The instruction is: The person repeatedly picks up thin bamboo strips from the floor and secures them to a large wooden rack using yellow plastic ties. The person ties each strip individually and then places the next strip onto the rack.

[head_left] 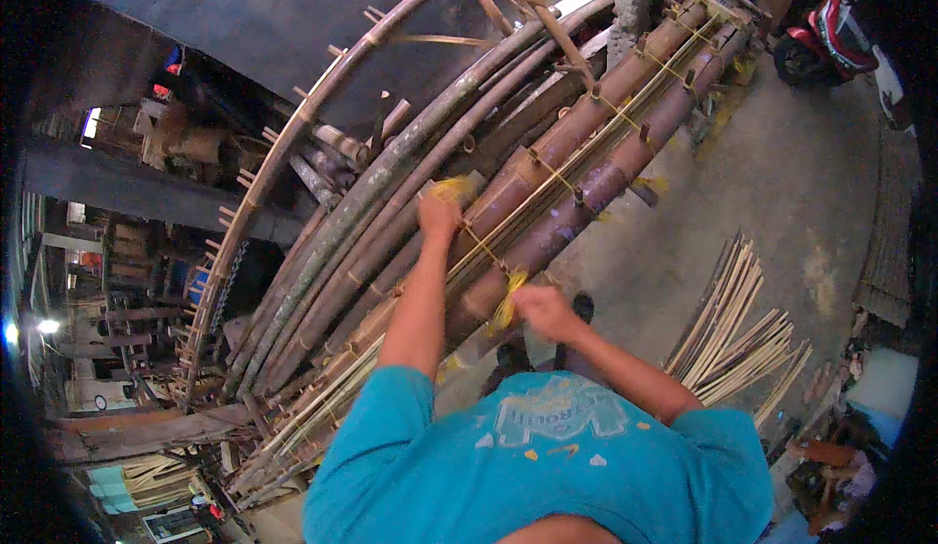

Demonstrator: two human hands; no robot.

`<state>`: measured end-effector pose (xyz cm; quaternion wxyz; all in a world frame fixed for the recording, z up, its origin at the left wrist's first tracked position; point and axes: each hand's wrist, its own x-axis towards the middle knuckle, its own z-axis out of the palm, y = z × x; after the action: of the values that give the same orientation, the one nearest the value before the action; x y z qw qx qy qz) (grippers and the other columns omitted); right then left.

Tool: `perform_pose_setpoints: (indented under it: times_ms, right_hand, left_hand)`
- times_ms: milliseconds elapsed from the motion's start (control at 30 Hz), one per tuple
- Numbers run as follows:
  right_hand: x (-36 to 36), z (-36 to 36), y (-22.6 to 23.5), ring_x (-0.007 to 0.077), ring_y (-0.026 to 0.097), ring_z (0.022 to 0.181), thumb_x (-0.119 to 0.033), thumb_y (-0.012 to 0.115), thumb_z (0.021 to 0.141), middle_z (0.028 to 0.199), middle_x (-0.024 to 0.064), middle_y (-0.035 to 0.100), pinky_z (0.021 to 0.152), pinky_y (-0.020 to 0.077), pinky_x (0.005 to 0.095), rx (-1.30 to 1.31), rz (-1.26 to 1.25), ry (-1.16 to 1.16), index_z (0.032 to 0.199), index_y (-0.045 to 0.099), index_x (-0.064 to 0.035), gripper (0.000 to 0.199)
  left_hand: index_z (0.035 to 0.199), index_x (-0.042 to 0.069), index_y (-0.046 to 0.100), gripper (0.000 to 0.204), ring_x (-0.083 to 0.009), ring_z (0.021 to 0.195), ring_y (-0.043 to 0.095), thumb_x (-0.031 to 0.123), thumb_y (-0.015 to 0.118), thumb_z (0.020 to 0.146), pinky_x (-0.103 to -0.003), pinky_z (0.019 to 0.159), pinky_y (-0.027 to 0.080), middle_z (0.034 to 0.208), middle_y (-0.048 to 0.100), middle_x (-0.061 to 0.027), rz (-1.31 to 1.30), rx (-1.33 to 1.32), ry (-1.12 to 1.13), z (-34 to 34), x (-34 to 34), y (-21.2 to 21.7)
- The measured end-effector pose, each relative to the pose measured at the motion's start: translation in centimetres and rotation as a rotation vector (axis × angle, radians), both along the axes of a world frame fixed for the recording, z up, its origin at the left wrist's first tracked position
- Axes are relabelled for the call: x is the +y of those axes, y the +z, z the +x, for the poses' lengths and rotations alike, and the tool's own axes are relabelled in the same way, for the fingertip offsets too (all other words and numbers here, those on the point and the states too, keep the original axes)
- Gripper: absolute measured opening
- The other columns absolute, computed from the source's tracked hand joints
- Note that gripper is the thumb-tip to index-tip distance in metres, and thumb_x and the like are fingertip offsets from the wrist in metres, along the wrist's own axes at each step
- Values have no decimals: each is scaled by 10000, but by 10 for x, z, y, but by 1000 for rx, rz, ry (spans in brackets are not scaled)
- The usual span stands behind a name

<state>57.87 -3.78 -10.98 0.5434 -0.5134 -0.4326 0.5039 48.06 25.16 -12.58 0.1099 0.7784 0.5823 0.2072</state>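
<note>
Two thick brown bamboo poles lie side by side in front of me, with short pegs standing up along them. Thin pale bamboo strips run lengthwise between the poles, crossed by yellow twine at several pegs. My left hand, reaching over the far pole, is closed on a bundle of yellow twine. Beside the near pole, my right hand is closed on another hank of yellow twine. The fingers of both hands are partly hidden and slightly blurred.
Behind the poles lie long curved bamboo poles and a bamboo ladder. A concrete post stands at the far end. Cut bamboo strips lie on the floor at right. A red motorcycle is parked far right.
</note>
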Motion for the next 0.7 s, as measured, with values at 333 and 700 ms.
perform_pose_setpoints:
  times_ms: [333, 700]
  right_hand:
    - [-29, -124, -34, 141, 615, 899, -317, 531, 938, 979, 29, 633, 821, 519, 315, 695, -591, 350, 1093, 606, -81, 293]
    - [130, -240, 91, 270, 604, 855, -288, 447, 928, 962, 126, 623, 805, 459, 353, -88, 227, 228, 990, 572, -18, 304]
  left_hand:
    - [1000, 29, 595, 339, -443, 943, 574, 315, 421, 941, -510, 822, 443, 980, 618, -263, -110, 27, -181, -159, -54, 39]
    - [1050, 73, 582, 297, -382, 946, 596, 323, 549, 894, -452, 780, 457, 1057, 627, -184, -154, 28, -298, -215, -149, 7]
